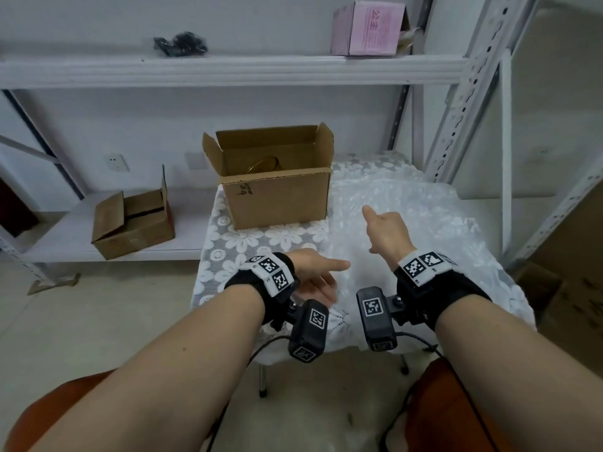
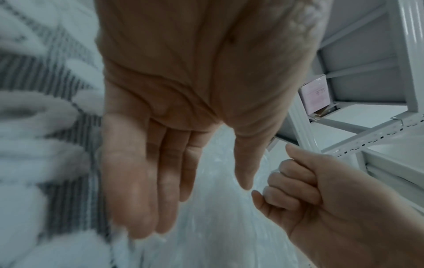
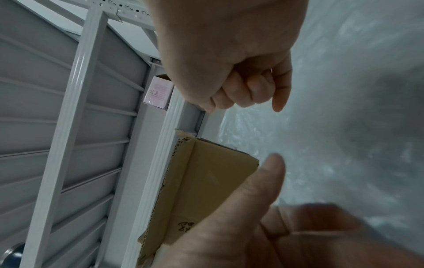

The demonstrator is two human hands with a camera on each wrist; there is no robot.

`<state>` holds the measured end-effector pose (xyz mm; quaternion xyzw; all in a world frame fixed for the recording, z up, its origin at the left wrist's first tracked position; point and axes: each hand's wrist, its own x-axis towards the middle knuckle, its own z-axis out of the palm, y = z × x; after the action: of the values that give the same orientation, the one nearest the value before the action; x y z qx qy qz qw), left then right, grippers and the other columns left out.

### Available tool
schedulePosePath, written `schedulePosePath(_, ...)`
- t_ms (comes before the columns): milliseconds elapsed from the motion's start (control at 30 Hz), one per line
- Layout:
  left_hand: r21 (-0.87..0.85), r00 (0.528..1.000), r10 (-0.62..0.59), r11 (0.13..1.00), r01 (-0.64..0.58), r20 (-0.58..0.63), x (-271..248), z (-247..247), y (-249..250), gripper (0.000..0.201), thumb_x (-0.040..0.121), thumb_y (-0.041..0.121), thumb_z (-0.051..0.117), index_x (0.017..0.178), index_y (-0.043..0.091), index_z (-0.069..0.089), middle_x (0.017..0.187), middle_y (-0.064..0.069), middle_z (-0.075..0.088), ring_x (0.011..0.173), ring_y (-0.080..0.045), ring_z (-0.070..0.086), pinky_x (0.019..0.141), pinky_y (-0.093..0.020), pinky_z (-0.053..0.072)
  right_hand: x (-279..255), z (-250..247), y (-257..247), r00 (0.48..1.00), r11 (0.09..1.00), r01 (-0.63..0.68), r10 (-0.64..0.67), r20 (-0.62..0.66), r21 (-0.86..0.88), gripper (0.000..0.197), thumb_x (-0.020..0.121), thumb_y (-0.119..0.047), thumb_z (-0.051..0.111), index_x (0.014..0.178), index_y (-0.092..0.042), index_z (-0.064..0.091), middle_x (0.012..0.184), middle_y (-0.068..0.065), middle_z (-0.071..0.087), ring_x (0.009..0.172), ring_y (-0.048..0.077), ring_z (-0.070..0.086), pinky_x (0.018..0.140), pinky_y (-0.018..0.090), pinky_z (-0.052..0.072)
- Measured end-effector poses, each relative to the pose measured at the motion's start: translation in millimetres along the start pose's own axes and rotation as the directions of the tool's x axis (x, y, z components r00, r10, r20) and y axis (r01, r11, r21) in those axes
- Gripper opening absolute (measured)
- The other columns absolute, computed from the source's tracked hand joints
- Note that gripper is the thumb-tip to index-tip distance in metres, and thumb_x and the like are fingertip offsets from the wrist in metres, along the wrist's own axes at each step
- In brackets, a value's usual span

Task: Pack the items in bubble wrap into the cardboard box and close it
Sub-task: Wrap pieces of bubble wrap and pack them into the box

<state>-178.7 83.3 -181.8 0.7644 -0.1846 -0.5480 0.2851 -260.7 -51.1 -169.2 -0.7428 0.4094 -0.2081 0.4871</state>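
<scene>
An open cardboard box (image 1: 277, 197) stands at the back left of a small table with a lace cloth (image 1: 248, 243); something round and golden (image 1: 264, 164) shows inside it. A sheet of bubble wrap (image 1: 414, 216) lies spread over the table's right half. My left hand (image 1: 326, 278) hovers over the sheet's near left part with straight fingers and holds nothing; the left wrist view shows its bare palm (image 2: 197, 208). My right hand (image 1: 381, 230) is above the middle of the sheet, fingers curled into a loose fist (image 3: 247, 101) with nothing seen in it.
A smaller cardboard box (image 1: 133, 223) sits on the low shelf to the left. A pink box (image 1: 368, 27) and a black bundle (image 1: 181, 44) are on the upper shelf. Metal rack uprights (image 1: 456, 125) stand close on the right, with cartons (image 1: 571, 305) on the floor.
</scene>
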Motion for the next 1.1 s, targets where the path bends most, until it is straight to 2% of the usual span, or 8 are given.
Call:
schedulePosePath(200, 0.101, 0.938, 0.316, 0.948, -0.304, -0.141, -9, 29, 2, 0.012, 0.082, 0.008, 0.071, 0.075, 0.006, 0.062, 0.07, -0.009, 0.068, 0.058, -0.016, 0.065, 0.064, -0.029, 0.06, -14, -2, 12, 0.998, 0.999, 0.028, -0.026, 0.05, -0.021, 0.048, 0.092, -0.031, 0.045, 0.048, -0.013, 0.034, 0.048, 0.004, 0.04, 0.05, 0.023, 0.037, 0.066, 0.04, 0.041)
schedulePosePath(333, 0.33, 0.742, 0.544, 0.836, -0.438, -0.393, -12, 24, 7, 0.023, 0.076, 0.008, 0.067, 0.064, 0.018, 0.05, 0.096, -0.007, 0.067, 0.078, -0.021, 0.065, 0.071, -0.035, 0.056, -19, -5, 15, 0.995, 0.989, 0.093, -0.087, 0.056, -0.114, 0.038, 0.09, -0.026, 0.05, 0.058, -0.006, 0.048, 0.067, 0.019, 0.063, 0.062, 0.025, 0.055, 0.07, 0.039, 0.046)
schedulePosePath(433, 0.458, 0.57, 0.667, 0.745, -0.485, -0.48, -15, 16, 5, 0.026, 0.072, 0.006, 0.062, 0.06, 0.021, 0.045, 0.092, 0.0, 0.069, 0.091, -0.018, 0.065, 0.079, -0.037, 0.054, -21, -4, 17, 0.991, 0.971, 0.123, -0.112, 0.066, -0.203, 0.029, 0.09, -0.025, 0.053, 0.068, -0.006, 0.053, 0.084, 0.023, 0.069, 0.073, 0.028, 0.058, 0.07, 0.037, 0.047)
schedulePosePath(567, 0.509, 0.466, 0.675, 0.738, -0.443, -0.572, -12, -1, -9, 0.02, 0.074, -0.001, 0.059, 0.068, 0.017, 0.057, 0.077, 0.002, 0.068, 0.077, -0.018, 0.064, 0.075, -0.039, 0.054, -31, 5, 17, 0.964, 0.892, 0.259, -0.214, 0.158, -0.371, 0.015, 0.092, -0.025, 0.055, 0.088, -0.011, 0.056, 0.092, 0.004, 0.062, 0.086, 0.023, 0.056, 0.071, 0.029, 0.04)
schedulePosePath(700, 0.503, 0.403, 0.612, 0.79, -0.351, -0.681, -14, -14, -27, 0.025, 0.083, 0.002, 0.055, 0.075, 0.02, 0.07, 0.095, 0.001, 0.069, 0.084, -0.016, 0.063, 0.08, -0.032, 0.052, -44, 19, 18, 0.888, 0.807, 0.437, -0.316, 0.333, -0.398, 0.032, 0.092, -0.028, 0.058, 0.119, -0.013, 0.053, 0.125, 0.003, 0.054, 0.115, 0.019, 0.05, 0.093, 0.029, 0.04)
schedulePosePath(900, 0.234, 0.463, 0.336, 0.936, -0.264, -0.821, -12, -43, -47, 0.032, 0.09, 0.003, 0.048, 0.091, 0.019, 0.075, 0.119, -0.002, 0.067, 0.104, -0.018, 0.062, 0.089, -0.029, 0.05, -72, 38, 6, 0.786, 0.639, 0.596, -0.341, 0.516, -0.486, 0.05, 0.085, -0.059, 0.053, 0.116, -0.019, 0.053, 0.117, -0.001, 0.049, 0.112, 0.016, 0.047, 0.093, 0.033, 0.044)
schedulePosePath(1000, 0.223, 0.541, 0.295, 0.955, -0.197, -0.787, -12, -52, -49, 0.027, 0.089, 0.004, 0.052, 0.104, 0.013, 0.074, 0.12, -0.004, 0.066, 0.107, -0.021, 0.062, 0.095, -0.033, 0.05, -82, 44, 1, 0.722, 0.646, 0.596, -0.169, 0.671, -0.477, 0.087, 0.072, -0.072, 0.058, 0.139, -0.023, 0.035, 0.137, 0.002, 0.038, 0.126, 0.02, 0.037, 0.103, 0.045, 0.039)
schedulePosePath(1100, 0.233, 0.68, 0.309, 0.951, -0.204, -0.665, -14, -52, -46, 0.039, 0.086, 0.012, 0.065, 0.124, 0.006, 0.061, 0.13, -0.008, 0.059, 0.115, -0.022, 0.058, 0.096, -0.027, 0.045, -82, 50, 7, 0.672, 0.595, 0.599, -0.008, 0.741, -0.536, 0.112, 0.064, -0.072, 0.066, 0.15, -0.029, 0.009, 0.153, 0.002, 0.02, 0.139, 0.026, 0.021, 0.109, 0.054, 0.03)
